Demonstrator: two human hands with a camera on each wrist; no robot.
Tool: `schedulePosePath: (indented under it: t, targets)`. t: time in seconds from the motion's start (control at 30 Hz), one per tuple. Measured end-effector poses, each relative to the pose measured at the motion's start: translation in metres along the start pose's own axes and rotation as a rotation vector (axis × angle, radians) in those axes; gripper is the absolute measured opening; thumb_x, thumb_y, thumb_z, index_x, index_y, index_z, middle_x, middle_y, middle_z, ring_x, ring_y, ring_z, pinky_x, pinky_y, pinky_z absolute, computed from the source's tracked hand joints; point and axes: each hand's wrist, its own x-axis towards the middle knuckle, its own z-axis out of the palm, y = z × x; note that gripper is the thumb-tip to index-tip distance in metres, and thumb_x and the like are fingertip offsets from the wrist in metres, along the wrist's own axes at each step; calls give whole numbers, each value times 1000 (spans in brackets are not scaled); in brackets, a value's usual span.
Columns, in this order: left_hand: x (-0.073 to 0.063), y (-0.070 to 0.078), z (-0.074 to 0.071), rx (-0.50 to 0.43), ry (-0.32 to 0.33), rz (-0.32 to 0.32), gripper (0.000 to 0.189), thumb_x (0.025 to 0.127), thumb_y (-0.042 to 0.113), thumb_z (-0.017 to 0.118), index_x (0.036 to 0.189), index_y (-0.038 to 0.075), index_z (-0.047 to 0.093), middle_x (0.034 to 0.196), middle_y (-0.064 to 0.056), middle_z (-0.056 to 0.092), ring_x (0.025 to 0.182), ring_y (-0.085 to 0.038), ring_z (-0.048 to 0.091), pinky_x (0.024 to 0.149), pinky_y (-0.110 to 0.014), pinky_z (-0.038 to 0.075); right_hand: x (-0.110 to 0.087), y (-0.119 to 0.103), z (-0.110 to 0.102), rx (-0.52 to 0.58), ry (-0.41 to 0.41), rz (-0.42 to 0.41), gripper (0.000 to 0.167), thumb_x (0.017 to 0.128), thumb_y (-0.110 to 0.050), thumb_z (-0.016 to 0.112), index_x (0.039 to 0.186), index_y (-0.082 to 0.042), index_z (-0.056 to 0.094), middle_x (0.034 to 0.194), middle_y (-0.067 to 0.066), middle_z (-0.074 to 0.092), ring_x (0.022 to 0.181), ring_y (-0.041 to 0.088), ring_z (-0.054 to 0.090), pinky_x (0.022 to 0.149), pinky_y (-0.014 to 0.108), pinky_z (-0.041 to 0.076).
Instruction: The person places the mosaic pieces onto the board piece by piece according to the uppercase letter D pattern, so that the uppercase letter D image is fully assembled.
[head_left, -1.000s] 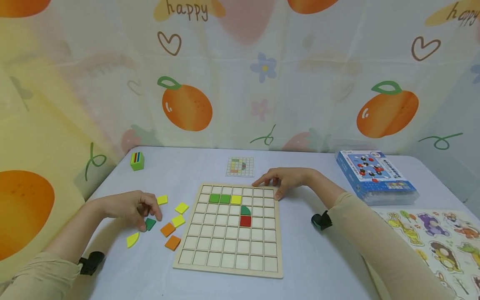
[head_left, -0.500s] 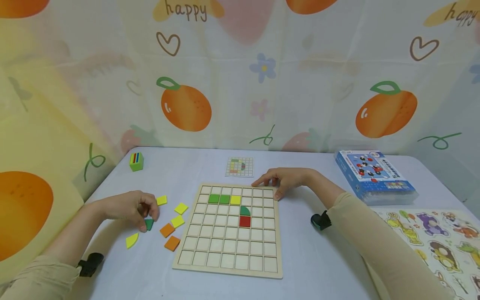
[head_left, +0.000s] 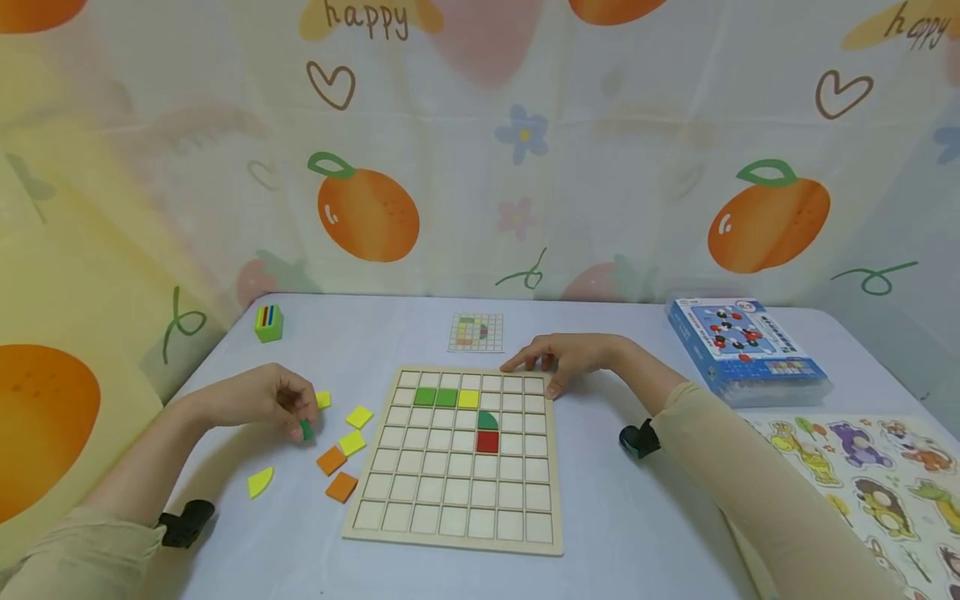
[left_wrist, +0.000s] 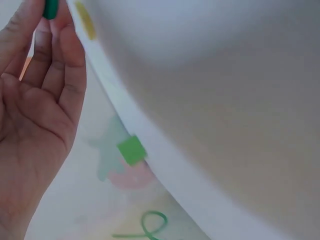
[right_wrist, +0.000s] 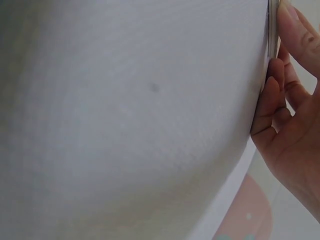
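Observation:
Between thumb and fingertips my left hand (head_left: 258,400) pinches a dark green tile (head_left: 306,430), partly covered by the fingers. The tile's edge also shows in the left wrist view. My right hand (head_left: 573,360) grips the far right corner of the wooden grid board (head_left: 450,544), thumb on the side edge and fingers at the far edge. On the board lie two light green squares (head_left: 425,397), a yellow square (head_left: 468,399), a dark green quarter circle (head_left: 487,421) and a red square (head_left: 487,442). Yellow squares (head_left: 359,417), orange squares (head_left: 341,487) and a yellow quarter circle (head_left: 260,482) lie left of it.
A small printed pattern card (head_left: 476,333) lies behind the board. The light green block (head_left: 268,323) stands at the back left. To the right are a blue box (head_left: 750,346) and a sheet of animal stickers (head_left: 862,483).
My left hand has picked up the dark green tile from the table and raised it slightly away from me. The right hand stays at the board's corner.

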Motion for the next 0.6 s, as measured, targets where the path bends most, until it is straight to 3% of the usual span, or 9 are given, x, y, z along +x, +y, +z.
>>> schedulePosePath:
  t: [0.2,0.6]
  targets:
    - [22,32,7,-15,31,30,17,78,15,81,88,6,70,80,0,68,70,-6,59,67,-22,52,0,1,0,10,2,5,71,77,-14,81,143,-15,53,124,13,52,100,23,43,84,31,38]
    - [68,86,52,-102,36,104,15,80,11,80,88,7,69,84,-2,71,72,-15,62,69,-23,53,1,0,0,5,-4,36,73,76,-12,81,143,-18,53,129,14,52,103,23,43,86,31,39]
